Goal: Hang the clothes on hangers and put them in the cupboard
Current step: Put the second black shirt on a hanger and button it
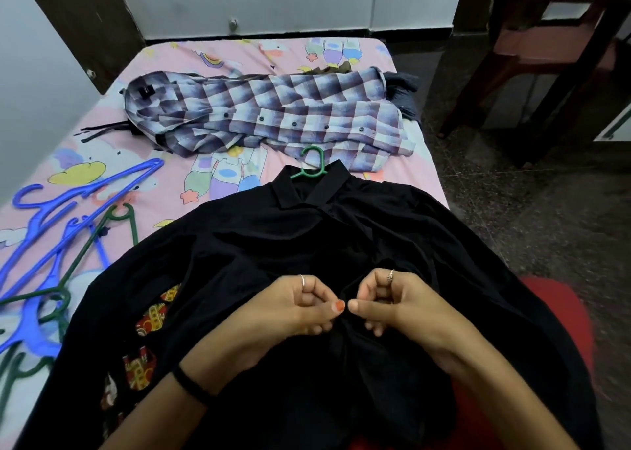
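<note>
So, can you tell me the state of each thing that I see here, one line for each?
Black collared shirt: spread on the bed, green plastic hanger inside, front pinched by both hands.
Left hand: pinching the placket.
Right hand: pinching the placket.
Purple checked shirt: lying crumpled, not on a hanger.
Blue and green plastic hangers: loose, piled.

the single head view looked forward and steeply down from the person's head, close over both hands (345, 308) at lower centre. its wide angle took in the bed (239, 173) from the lower left to the upper centre, with floor (512, 193) along the right edge.
</note>
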Available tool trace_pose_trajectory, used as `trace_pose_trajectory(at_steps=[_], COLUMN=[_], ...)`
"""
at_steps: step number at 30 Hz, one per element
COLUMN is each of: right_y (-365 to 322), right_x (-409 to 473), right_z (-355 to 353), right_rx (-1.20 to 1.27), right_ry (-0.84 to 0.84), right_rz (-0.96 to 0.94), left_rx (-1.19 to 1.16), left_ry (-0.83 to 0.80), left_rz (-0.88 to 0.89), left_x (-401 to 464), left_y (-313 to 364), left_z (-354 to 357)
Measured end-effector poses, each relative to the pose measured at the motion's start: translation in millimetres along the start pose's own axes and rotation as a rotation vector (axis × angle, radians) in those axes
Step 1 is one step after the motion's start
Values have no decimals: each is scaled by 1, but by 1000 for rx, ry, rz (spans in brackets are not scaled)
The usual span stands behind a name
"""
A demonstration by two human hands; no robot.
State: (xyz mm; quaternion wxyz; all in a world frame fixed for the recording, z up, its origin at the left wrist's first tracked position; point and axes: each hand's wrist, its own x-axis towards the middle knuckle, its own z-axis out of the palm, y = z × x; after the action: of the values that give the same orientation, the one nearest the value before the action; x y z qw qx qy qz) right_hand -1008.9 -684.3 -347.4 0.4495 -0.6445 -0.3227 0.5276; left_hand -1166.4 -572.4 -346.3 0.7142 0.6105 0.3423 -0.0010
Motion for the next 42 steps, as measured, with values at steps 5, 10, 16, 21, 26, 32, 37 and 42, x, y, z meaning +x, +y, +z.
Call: trace_pose_trajectory(at_steps=[5, 10, 16, 21, 26, 32, 37, 42], right_y=[-16, -49, -66, -59, -45, -43, -57, -143], right_x=[51, 136, 243, 297, 312, 302, 266, 215], right_z=[-11, -32, -37, -22, -19, -42, -71, -113], right_rx=[-298, -597, -941, -1115, -1348, -1217, -957, -893], right_ry=[75, 355, 441, 458, 441, 412, 474, 761], right_rz=[-48, -196, -238, -70, 96, 49, -144, -462], left_rx=[290, 654, 949, 830, 675, 607, 566, 668], left_ry=[293, 658, 868, 904, 991, 1110, 1161, 1160], left_rz=[118, 97, -108, -92, -26, 117, 328, 663], left_x=[26, 89, 128, 126, 127, 114, 82, 67], left_y=[30, 41, -6, -38, -42, -33, -11, 65], left_z=[-41, -125, -197, -212, -214, -209, -189, -182])
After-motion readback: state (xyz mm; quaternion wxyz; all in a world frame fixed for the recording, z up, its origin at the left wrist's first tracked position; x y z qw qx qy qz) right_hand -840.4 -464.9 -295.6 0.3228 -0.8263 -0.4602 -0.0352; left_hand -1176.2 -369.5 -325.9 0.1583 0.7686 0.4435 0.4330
